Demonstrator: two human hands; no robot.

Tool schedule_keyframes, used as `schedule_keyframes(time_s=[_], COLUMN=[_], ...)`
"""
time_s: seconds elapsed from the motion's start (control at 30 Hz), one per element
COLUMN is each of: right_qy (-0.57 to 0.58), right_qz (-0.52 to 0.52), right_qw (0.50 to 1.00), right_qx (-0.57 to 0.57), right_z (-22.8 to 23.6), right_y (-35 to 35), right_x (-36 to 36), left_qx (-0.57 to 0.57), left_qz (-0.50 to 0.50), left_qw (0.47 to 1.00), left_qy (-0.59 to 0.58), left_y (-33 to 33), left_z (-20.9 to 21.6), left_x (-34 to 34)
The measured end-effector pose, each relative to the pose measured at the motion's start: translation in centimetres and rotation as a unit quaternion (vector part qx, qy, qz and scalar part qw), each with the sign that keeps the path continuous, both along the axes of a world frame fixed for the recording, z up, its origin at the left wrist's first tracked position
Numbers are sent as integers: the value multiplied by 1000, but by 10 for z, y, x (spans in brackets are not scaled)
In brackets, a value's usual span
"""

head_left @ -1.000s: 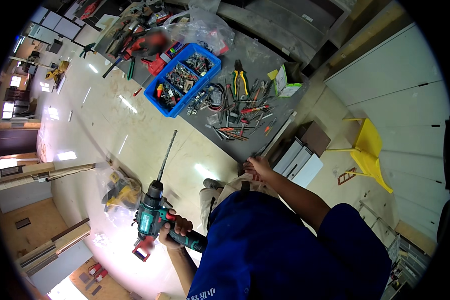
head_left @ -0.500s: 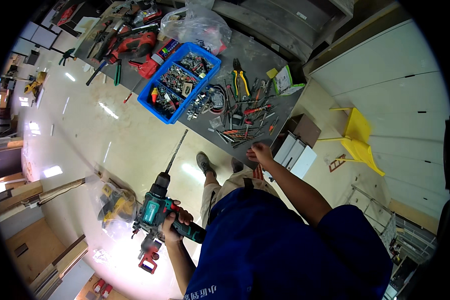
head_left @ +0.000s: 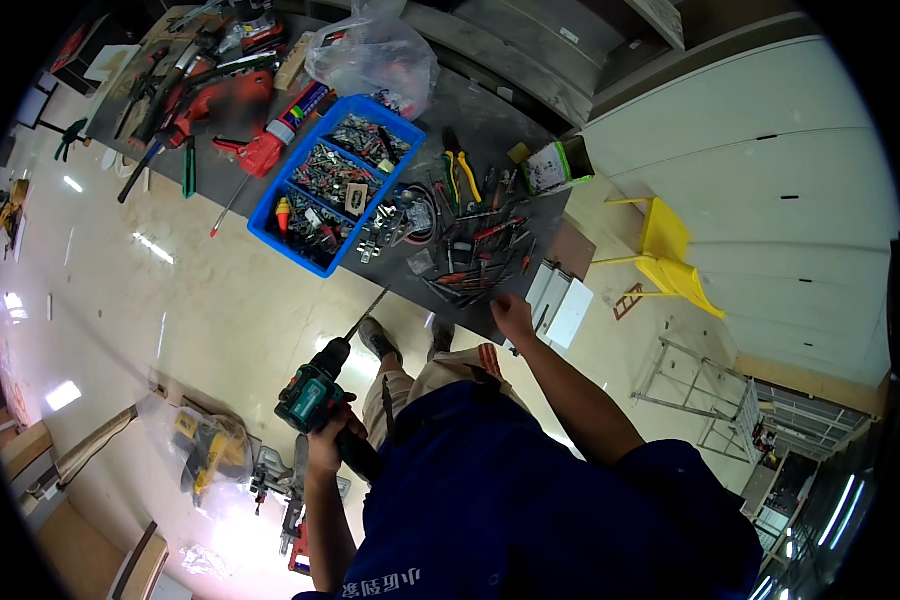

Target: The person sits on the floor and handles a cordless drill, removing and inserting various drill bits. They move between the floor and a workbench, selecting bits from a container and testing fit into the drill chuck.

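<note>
A: Grip status? The cordless drill [head_left: 315, 392] is grasped by its handle in the left hand [head_left: 332, 437], with the long bit [head_left: 368, 312] projecting up and away toward the dark mat [head_left: 490, 130].

B: Noted. The right hand [head_left: 511, 316] rests at the mat's near edge, among loose hand tools [head_left: 470, 260]; whether its fingers are clenched cannot be told.

A: Judged best: bit kept aimed off the shoes [head_left: 380, 340].

B: Materials: teal plastic housing, steel bit, blue plastic bin [head_left: 270, 205] beyond.
</note>
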State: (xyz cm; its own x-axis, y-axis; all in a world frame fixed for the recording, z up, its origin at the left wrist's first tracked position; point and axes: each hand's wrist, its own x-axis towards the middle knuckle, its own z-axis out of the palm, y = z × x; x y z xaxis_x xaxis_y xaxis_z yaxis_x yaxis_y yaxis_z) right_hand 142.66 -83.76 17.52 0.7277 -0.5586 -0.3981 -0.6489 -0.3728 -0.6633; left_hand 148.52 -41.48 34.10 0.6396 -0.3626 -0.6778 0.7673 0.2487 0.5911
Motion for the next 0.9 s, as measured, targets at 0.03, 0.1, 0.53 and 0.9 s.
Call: schedule_keyframes(time_s=[0.03,0.1,0.53,0.9], right_qy=[-28,-15,42,-76], right_qz=[68,95,320,465], right_qw=[993,987,927,867], right_qx=[-93,-126,-193,-163], right_z=[6,9,17,5], right_y=[0,-4,-27,-58], right_x=[6,23,53,70], left_qx=[1,-12,23,66], left_qz=[-7,-17,-17,-6], left_qw=[1000,1000,1000,997], left_qy=[-3,1,-1,-30], left_y=[2,4,-15,-62], left_z=[-1,-2,16,31], left_x=[4,11,12,-15])
